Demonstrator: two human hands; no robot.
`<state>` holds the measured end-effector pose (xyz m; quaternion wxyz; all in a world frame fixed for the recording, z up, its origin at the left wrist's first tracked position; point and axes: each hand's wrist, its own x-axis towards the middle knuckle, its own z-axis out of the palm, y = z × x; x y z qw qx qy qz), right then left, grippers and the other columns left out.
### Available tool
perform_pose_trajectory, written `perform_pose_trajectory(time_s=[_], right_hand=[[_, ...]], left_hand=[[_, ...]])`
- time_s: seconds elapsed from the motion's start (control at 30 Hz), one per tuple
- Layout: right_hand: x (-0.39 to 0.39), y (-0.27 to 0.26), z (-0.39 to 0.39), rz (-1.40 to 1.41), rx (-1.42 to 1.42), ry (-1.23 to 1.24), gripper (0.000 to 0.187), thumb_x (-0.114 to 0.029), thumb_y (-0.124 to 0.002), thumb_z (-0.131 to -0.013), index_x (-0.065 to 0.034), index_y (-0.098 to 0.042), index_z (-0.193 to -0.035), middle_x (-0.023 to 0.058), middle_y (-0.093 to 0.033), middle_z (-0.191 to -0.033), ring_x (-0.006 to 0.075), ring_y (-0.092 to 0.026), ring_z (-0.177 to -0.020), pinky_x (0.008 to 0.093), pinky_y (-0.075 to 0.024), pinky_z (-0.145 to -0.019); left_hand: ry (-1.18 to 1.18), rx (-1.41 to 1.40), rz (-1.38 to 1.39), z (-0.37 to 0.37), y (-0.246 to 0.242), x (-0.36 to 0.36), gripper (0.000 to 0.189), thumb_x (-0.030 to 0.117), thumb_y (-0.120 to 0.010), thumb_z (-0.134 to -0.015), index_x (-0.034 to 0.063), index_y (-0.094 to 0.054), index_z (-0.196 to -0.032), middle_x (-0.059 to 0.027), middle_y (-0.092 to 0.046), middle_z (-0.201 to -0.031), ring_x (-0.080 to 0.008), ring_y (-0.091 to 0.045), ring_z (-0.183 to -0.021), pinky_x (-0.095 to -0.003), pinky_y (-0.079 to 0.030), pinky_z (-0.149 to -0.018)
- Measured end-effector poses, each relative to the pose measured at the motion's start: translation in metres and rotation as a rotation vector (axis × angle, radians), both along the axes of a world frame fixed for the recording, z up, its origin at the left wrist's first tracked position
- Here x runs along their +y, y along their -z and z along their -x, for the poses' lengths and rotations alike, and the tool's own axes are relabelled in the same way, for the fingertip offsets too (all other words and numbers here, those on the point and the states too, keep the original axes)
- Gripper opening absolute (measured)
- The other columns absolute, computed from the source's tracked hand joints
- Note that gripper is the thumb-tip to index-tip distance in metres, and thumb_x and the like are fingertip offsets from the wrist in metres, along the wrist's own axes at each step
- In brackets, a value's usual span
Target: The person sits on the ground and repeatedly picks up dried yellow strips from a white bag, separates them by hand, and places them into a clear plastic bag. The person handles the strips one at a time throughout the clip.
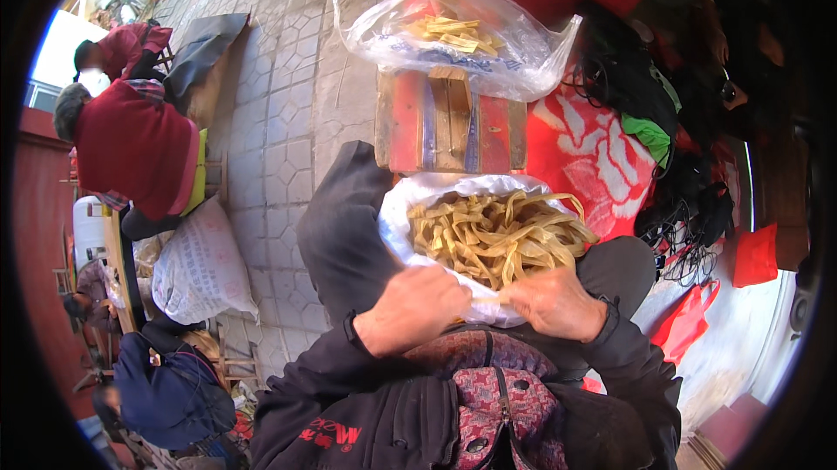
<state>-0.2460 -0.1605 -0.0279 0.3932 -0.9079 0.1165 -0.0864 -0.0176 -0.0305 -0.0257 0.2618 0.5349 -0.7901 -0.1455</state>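
A white plastic sack [399, 208] stands between the knees, its mouth rolled down, full of yellowish-brown dried strips [497, 234]. Both hands are at its near rim. My left hand [422, 303] is curled with its fingers closed on one end of a short pale strip [487, 300]. The other end is pinched in my right hand [556, 303], so the piece spans the gap between them. Beyond the sack is a red wooden stand [451, 123] with a wooden block on top. Behind it an open clear plastic bag [536, 45] holds flat folded yellow pieces [461, 35].
A red floral blanket [592, 162], black cables [680, 234] and red bags [686, 319] lie on the right. Several people sit at the left, near a stuffed white woven sack [203, 267] on the paving. Another person's hands show at the upper right.
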Motion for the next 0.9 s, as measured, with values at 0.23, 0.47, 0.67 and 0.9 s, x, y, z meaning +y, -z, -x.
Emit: perform_pose_trajectory(time_s=[0.23, 0.47, 0.67, 0.9], right_hand=[[-0.088, 0.0, -0.074, 0.487, -0.17, 0.306, 0.023, 0.002, -0.063, -0.081, -0.0044, -0.06, -0.103, 0.0098, -0.055, -0.081, 0.0294, -0.063, -0.071, 0.0403, -0.051, -0.059], [-0.128, 0.033, -0.11, 0.522, -0.06, 0.359, 0.023, 0.002, -0.057, -0.084, -0.0068, -0.059, -0.106, 0.01, -0.063, -0.083, 0.0332, -0.067, -0.076, 0.0437, -0.0529, -0.061], [-0.094, 0.027, -0.06, 0.242, -0.253, 0.328, 0.025, -0.002, -0.068, -0.078, -0.0067, -0.062, -0.102, 0.0095, -0.06, -0.077, 0.0309, -0.065, -0.069, 0.0417, -0.05, -0.057], [-0.05, -0.005, -0.045, 0.651, -0.307, 0.035, 0.032, -0.016, -0.068, -0.081, -0.0081, -0.066, -0.112, 0.0003, -0.057, -0.088, 0.0183, -0.06, -0.079, 0.0344, -0.0494, -0.068]], left_hand=[[-0.357, -0.014, 0.144, -0.057, -0.01, -0.089, 0.01, 0.004, -0.066, -0.088, 0.001, -0.064, -0.097, -0.012, -0.061, -0.082, -0.0324, -0.061, -0.075, -0.0414, -0.049, -0.064], [-0.472, -0.103, 0.146, -0.083, 0.008, -0.136, 0.006, 0.009, -0.064, -0.091, 0.0057, -0.063, -0.096, -0.0112, -0.065, -0.09, -0.033, -0.064, -0.086, -0.0421, -0.051, -0.071], [-0.435, 0.012, 0.124, -0.065, 0.006, -0.081, 0.013, 0.006, -0.069, -0.086, 0.0027, -0.07, -0.098, -0.0106, -0.067, -0.091, -0.0317, -0.063, -0.082, -0.0391, -0.051, -0.07], [-0.306, 1.177, -0.718, -0.019, -0.011, -0.041, 0.037, 0.027, -0.051, -0.108, -0.0058, -0.066, -0.115, -0.0069, -0.07, -0.09, -0.0148, -0.065, -0.082, -0.0282, -0.051, -0.076]])
